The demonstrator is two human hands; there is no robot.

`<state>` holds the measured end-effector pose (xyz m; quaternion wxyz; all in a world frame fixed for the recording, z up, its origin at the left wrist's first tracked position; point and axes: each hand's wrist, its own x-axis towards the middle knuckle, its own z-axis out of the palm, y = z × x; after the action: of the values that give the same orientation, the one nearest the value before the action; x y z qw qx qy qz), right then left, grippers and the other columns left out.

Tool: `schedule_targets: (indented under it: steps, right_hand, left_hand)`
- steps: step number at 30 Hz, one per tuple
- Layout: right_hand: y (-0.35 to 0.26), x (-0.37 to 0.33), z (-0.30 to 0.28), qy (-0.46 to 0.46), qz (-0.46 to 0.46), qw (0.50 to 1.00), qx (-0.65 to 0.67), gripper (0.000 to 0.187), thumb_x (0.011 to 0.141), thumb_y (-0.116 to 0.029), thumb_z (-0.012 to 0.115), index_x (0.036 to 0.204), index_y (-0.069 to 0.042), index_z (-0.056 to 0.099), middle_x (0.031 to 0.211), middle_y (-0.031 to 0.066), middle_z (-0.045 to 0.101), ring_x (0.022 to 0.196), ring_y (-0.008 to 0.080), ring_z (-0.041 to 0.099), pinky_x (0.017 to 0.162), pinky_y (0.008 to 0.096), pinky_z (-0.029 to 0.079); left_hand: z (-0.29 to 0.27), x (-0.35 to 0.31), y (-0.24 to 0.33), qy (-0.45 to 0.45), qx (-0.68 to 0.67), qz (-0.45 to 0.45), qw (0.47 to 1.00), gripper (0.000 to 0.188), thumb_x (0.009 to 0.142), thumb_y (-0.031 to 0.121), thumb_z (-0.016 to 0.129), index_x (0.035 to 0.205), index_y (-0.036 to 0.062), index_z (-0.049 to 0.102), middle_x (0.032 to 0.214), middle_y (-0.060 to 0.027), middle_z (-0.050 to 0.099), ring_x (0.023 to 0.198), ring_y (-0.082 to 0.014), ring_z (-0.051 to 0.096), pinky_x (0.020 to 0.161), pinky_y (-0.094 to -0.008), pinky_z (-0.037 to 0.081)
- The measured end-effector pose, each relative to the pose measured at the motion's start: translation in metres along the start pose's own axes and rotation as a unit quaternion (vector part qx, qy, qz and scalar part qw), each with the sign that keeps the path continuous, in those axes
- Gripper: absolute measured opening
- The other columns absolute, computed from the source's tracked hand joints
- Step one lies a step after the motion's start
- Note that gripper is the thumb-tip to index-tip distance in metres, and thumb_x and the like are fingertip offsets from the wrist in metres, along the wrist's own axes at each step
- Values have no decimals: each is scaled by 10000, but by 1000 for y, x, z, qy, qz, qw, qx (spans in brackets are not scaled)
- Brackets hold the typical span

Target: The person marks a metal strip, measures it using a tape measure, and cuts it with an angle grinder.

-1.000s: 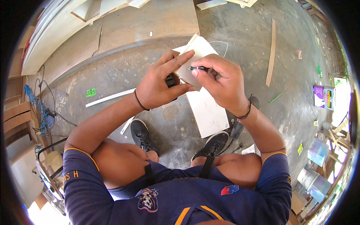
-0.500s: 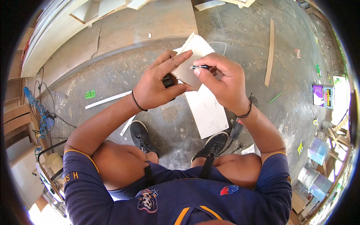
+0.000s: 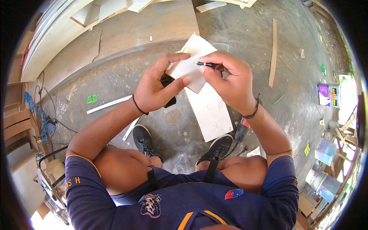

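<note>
Two hands work above the concrete floor [image 3: 115,82]: the left hand [image 3: 155,90] pinches a small pale flat board piece [image 3: 189,69] by its edge, thumb underneath; it looks light and stiff. The right hand [image 3: 228,78] has closed fingertips on a thin dark pen [image 3: 205,64] at its face.

To your far right on the concrete floor [image 3: 291,50] lies a flat rectangular box [image 3: 329,95], purple and white with a dark and yellow panel. Just below it sits a small yellow label [image 3: 307,149], and far to its left a small green tag [image 3: 91,99].
</note>
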<state>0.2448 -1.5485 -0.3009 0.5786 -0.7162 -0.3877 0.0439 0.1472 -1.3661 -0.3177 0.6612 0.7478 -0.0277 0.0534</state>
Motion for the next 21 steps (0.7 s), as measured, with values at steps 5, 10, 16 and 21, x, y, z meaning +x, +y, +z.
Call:
schedule_targets:
  steps: [5, 10, 16, 21]
  right_hand:
    - [-9, 1, 3, -18, -16, 999, -21, 127, 784, -50, 667, 903, -7, 659, 809, 85, 656, 640, 133, 614, 557, 238, 473]
    - [-11, -2, 5, -31, -3, 999, -24, 134, 793, -52, 662, 917, -3, 654, 811, 101, 651, 637, 147, 612, 572, 250, 486]
    - [-7, -4, 8, -28, -17, 999, -38, 133, 790, -50, 667, 918, -14, 655, 808, 83, 650, 612, 130, 566, 535, 240, 436]
    - [-3, -4, 10, -26, -61, 995, -71, 125, 783, -65, 668, 899, -25, 645, 798, 107, 641, 644, 212, 617, 572, 285, 489]
  left_hand:
    - [3, 0, 5, 4, -12, -43, 999, 337, 864, 47, 595, 1183, 48, 489, 943, -52, 591, 699, -79, 566, 608, -239, 455]
    - [4, 1, 6, 19, 12, -21, 1000, 321, 861, 45, 568, 1178, 61, 520, 953, -65, 557, 663, -92, 571, 590, -239, 453]
    - [6, 1, 6, 34, 30, -17, 999, 271, 882, 49, 526, 1151, 42, 551, 949, -77, 525, 660, -106, 569, 593, -249, 470]
    - [7, 1, 3, 44, -22, -28, 998, 241, 940, 54, 423, 1137, 8, 553, 958, -80, 517, 723, -116, 570, 594, -251, 486]
